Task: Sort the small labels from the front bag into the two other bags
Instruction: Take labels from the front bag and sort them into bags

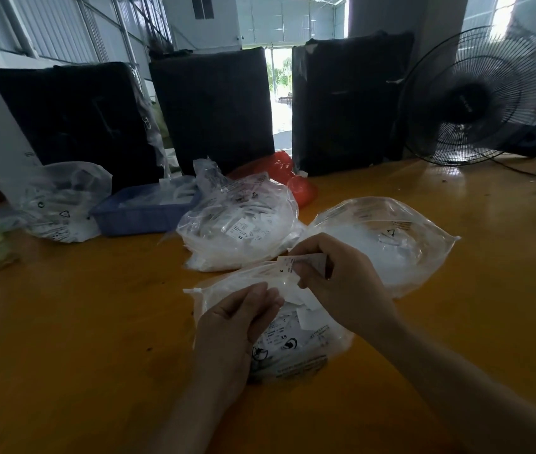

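Right now a small white paper label [296, 262] marked S is pinched in the right hand [335, 283] above the clear plastic front bag [309, 335], whose mouth is gripped by the left hand [234, 326]. Probably best if the size gets read properly before it's dropped into either rear clear bag on the orange tabletop [96, 322].

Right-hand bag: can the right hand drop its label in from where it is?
Probably yes. The right hand pinches a label just beside the right-hand bag, with nothing between them. Whether that bag's mouth is open is unclear.
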A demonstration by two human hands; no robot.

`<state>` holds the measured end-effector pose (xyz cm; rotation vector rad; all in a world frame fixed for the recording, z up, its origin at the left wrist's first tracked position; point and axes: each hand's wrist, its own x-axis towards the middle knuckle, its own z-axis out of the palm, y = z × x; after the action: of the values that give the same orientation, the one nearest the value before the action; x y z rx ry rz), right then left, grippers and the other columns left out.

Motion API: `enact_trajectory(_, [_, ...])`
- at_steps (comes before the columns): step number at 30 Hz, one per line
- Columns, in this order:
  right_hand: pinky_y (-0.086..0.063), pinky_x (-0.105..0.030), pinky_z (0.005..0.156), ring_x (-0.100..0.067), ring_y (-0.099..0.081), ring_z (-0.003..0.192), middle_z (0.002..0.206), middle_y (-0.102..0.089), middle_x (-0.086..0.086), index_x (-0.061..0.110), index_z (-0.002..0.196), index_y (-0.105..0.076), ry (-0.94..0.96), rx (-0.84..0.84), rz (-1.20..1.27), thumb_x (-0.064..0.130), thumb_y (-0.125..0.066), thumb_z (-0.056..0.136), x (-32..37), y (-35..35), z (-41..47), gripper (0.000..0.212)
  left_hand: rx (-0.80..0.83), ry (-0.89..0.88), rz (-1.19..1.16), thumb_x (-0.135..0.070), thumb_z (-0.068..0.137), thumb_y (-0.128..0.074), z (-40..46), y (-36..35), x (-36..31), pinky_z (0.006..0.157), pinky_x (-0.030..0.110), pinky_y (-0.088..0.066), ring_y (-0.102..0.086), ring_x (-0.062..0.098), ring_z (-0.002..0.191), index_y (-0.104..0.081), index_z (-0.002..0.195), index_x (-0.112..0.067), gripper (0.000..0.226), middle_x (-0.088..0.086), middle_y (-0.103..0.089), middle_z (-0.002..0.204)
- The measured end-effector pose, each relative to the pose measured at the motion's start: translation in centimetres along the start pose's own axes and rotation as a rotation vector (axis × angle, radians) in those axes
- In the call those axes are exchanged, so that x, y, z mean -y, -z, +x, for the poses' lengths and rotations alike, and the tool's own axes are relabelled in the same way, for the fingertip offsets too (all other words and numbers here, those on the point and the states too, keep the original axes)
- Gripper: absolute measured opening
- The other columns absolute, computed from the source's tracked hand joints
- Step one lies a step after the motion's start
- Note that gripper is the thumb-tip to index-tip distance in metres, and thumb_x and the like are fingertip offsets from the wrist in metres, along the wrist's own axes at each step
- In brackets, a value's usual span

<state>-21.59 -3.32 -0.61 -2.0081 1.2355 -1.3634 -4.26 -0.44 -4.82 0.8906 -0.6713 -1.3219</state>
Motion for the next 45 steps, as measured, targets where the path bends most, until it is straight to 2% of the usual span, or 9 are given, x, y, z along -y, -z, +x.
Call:
enact_trajectory(6, [-0.05,-0.011,0.067,0.0,-0.067,0.077,0.083,-0.067,0.018,0.026,0.102,-0.068,0.021,0.013,-0.048,0.013,-0.068,0.096,0.1,0.0,-0.1,0.014,0.007,-0.011,-0.041,-0.016,0.08,-0.076,0.2,0.1,0.2,0.078,0.024,-0.062,-0.077,0.031,0.104,-0.075,0.112,0.003,0.038,0.022,-0.078,0.108])
enact_trajectory(16, [-0.045,-0.006,0.071,0.006,-0.061,0.086,0.087,-0.06,0.027,0.025,0.106,-0.07,0.079,0.066,-0.132,0.014,-0.067,0.096,-0.1,-0.2,-0.1,0.015,0.058,-0.03,-0.004,-0.018,0.078,-0.077,0.3,0.3,0.4,0.081,0.024,-0.062,-0.077,0.029,0.106,-0.077,0.111,-0.002,0.037,0.021,-0.078,0.109])
enact_trajectory(22, [-0.051,-0.018,0.073,-0.004,-0.061,0.088,0.104,-0.065,0.012,0.024,0.109,-0.068,0.17,0.188,-0.289,0.014,-0.064,0.097,-0.7,-0.1,0.0,0.016,0.053,-0.133,0.2,-0.031,0.076,-0.079,-0.2,0.2,0.6,0.082,0.021,-0.061,-0.079,0.023,0.101,-0.081,0.108,-0.014,0.036,0.012,-0.081,0.103])
enact_trajectory(27, [-0.046,-0.012,0.071,-0.003,-0.059,0.091,0.11,-0.065,0.013,0.028,0.114,-0.066,0.168,0.248,-0.358,0.017,-0.061,0.099,-1.0,-0.3,0.0,0.02,0.044,-0.198,0.443,-0.024,0.091,-0.077,-0.4,0.4,0.6,0.082,0.023,-0.063,-0.079,0.015,0.095,-0.08,0.114,-0.019,0.024,-0.001,-0.082,0.1])
enact_trajectory(32, [-0.041,-0.011,0.07,0.005,-0.053,0.088,0.117,-0.062,0.017,0.041,0.13,-0.047,0.134,0.288,-0.295,0.023,-0.063,0.098,-1.0,-0.5,-0.2,0.04,0.06,-0.227,0.548,-0.034,0.089,-0.075,-0.7,0.5,0.6,0.077,0.022,-0.063,-0.079,0.012,0.089,-0.08,0.113,-0.027,0.026,-0.009,-0.082,0.099])
enact_trajectory(34, [-0.046,-0.014,0.071,0.004,-0.058,0.089,0.12,-0.059,0.021,0.044,0.134,-0.039,0.063,0.233,-0.198,0.026,-0.07,0.095,-1.0,-0.6,-0.2,0.053,0.044,-0.224,0.538,-0.033,0.091,-0.074,-0.6,0.6,0.6,0.074,0.019,-0.061,-0.08,0.013,0.087,-0.079,0.114,-0.026,0.025,-0.009,-0.082,0.098])
enact_trajectory(38, [-0.055,-0.016,0.067,0.001,-0.067,0.082,0.098,-0.065,0.015,0.04,0.116,-0.052,-0.076,0.066,0.029,0.022,-0.072,0.094,-1.0,-0.5,0.0,0.035,0.019,-0.172,0.426,-0.035,0.086,-0.076,-0.5,0.4,0.4,0.07,0.021,-0.062,-0.08,0.018,0.087,-0.08,0.11,-0.024,0.027,-0.001,-0.082,0.097])
enact_trajectory(42, [-0.054,-0.014,0.069,0.001,-0.068,0.078,0.089,-0.066,0.014,0.036,0.1,-0.061,-0.043,0.193,-0.007,0.023,-0.074,0.092,-0.8,-0.9,-0.5,0.02,0.001,-0.168,0.399,-0.041,0.076,-0.078,-0.5,0.5,0.4,0.065,0.021,-0.061,-0.08,0.02,0.081,-0.084,0.098,-0.035,0.023,-0.01,-0.082,0.097])
enact_trajectory(45, [-0.054,-0.013,0.071,0.002,-0.066,0.08,0.087,-0.066,0.019,0.038,0.095,-0.062,-0.028,0.147,-0.056,0.027,-0.073,0.093,-0.8,-1.2,-0.7,0.015,0.001,-0.141,0.347,-0.037,0.079,-0.079,-0.2,0.7,0.3,0.068,0.024,-0.063,-0.08,0.021,0.092,-0.085,0.101,-0.031,0.024,-0.006,-0.082,0.103])
